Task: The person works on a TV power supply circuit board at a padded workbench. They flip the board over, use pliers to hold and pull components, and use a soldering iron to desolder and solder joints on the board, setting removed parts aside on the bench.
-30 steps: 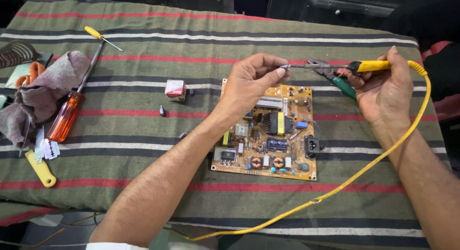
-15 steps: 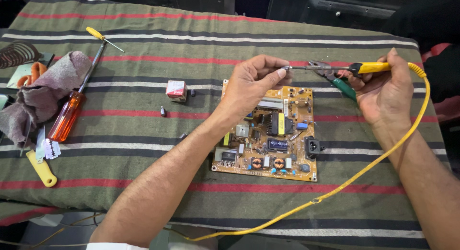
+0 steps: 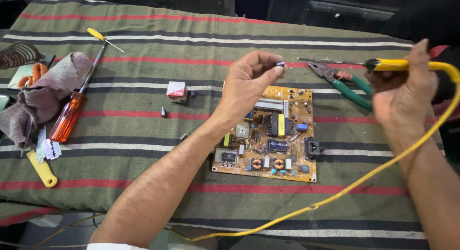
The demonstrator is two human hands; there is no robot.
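While the left hand (image 3: 250, 82) hangs above the top-left corner of the circuit board (image 3: 268, 135), thumb and forefinger pinch a small dark component (image 3: 280, 64), other fingers loosely curled. Right hand (image 3: 400, 94), up and right of the board, is closed around a yellow-handled soldering iron (image 3: 397, 64); its thin tip points left toward the pinched part, not touching it. Yellow cord (image 3: 335, 195) loops from the iron past the board's lower right. Green-handled pliers (image 3: 340, 80) lie just beyond the board's top-right corner. Left of the board: small red-and-white box (image 3: 177, 90), a few loose dark parts, then well apart an orange-handled screwdriver (image 3: 72, 111) and a crumpled cloth (image 3: 45, 94). All rest on a striped cloth (image 3: 143, 168).
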